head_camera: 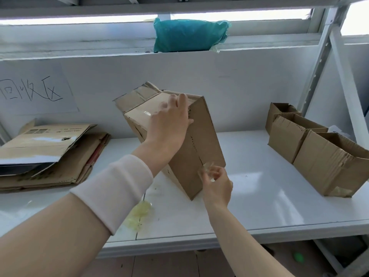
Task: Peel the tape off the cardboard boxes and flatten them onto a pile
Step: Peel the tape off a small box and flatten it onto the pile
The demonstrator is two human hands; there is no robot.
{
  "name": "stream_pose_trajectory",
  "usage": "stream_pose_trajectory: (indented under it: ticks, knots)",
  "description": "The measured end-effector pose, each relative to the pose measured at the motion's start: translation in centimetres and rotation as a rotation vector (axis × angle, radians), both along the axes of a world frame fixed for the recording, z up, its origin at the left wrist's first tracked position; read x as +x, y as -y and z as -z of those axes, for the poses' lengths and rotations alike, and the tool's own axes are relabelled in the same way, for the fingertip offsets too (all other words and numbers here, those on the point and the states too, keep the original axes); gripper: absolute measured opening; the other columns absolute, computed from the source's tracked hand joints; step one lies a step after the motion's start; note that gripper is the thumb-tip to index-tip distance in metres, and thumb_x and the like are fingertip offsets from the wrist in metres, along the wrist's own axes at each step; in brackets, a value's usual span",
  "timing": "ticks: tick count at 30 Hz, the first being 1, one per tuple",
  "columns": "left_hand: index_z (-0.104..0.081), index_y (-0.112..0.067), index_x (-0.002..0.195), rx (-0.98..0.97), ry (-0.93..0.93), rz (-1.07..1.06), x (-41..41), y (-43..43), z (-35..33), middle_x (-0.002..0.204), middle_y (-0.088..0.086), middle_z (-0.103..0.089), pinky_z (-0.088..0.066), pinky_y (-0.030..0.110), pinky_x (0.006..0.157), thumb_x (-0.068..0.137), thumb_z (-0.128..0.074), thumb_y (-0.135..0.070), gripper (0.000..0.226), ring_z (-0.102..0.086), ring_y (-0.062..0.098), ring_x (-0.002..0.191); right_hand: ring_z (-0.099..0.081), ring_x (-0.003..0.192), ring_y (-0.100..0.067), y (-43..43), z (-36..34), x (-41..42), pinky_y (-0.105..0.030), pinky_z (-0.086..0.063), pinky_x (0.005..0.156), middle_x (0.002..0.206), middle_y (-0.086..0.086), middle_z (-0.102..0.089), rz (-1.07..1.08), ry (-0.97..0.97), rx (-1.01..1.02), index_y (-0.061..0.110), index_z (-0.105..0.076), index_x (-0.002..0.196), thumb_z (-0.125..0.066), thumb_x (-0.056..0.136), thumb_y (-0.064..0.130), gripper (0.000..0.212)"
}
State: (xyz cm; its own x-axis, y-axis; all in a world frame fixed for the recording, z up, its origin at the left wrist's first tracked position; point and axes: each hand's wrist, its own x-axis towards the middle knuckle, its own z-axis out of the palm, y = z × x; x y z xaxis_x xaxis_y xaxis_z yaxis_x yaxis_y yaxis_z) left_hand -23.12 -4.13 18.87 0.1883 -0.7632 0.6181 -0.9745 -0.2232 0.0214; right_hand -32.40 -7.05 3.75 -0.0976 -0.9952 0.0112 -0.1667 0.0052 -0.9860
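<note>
Nearest, left forearm with a white sleeve band (117, 188) crossing from lower left toward the middle; left hand (169, 124) spread flat on the upper face of a tilted box (197, 148), fingers over its top edge, grip wide and pressing rather than pinching; right hand (216, 185) lower, at the near bottom corner of that box, thumb and fingertips closed on a crumpled bit of clear tape (207, 168), tape touching the box's side seam; box standing on one edge on the white counter (259, 196), leaning left, top flaps (135, 95) at the far end partly raised; shiny tape strip (146, 112) on the upper face just beside the left hand; yellowish wad (139, 213) of balled tape on the counter near its front edge, between the two forearms; flattened pile (52, 154) of cardboard at far left on the counter, top sheet bent with a glossy strip across it; three open boxes (311, 148) in a row at right, touching one another, well apart from the tilted one; paper sign (34, 88) with handwritten characters on the wall behind the pile; teal bag (189, 35) on the ledge above, by the window; metal rack post (339, 72) at right.
</note>
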Motion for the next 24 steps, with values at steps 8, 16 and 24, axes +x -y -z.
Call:
stream_pose_trajectory:
  ticks: [8,16,24]
  knots:
    - [-0.039,-0.012,0.130,-0.101,-0.212,-0.041,4.0,-0.3,-0.3,0.130,0.013,-0.042,-0.044,0.041,0.090,0.093,-0.051,-0.036,0.045,-0.043,0.030,0.122,-0.058,0.087,-0.015,2.2,0.5,-0.7,-0.026,-0.047,0.076,0.090,-0.001,-0.057,-0.064,0.592,0.203,0.020,-0.051,0.092,-0.059,0.090,0.017,0.009]
    - [-0.035,-0.011,0.127,-0.229,-0.567,0.010,9.5,-3.3,-1.6,0.131,0.010,-0.049,-0.040,0.039,0.094,0.085,-0.062,-0.039,0.056,-0.051,0.027,0.117,-0.061,0.092,-0.020,2.4,-4.1,0.8,-0.030,-0.054,0.078,0.097,-0.004,-0.053,-0.192,0.744,-0.010,0.018,-0.048,0.088,-0.053,0.092,0.008,0.012]
    - [-0.035,-0.017,0.106,-0.641,-0.851,-0.076,14.3,-10.9,-0.5,0.112,0.002,-0.053,-0.036,0.029,0.078,0.094,-0.050,-0.030,0.023,-0.051,0.015,0.095,-0.070,0.075,-0.008,-0.5,-9.7,4.3,-0.020,-0.056,0.062,0.101,-0.004,-0.053,-0.406,0.757,-0.193,0.021,-0.048,0.086,-0.049,0.094,0.007,0.016]
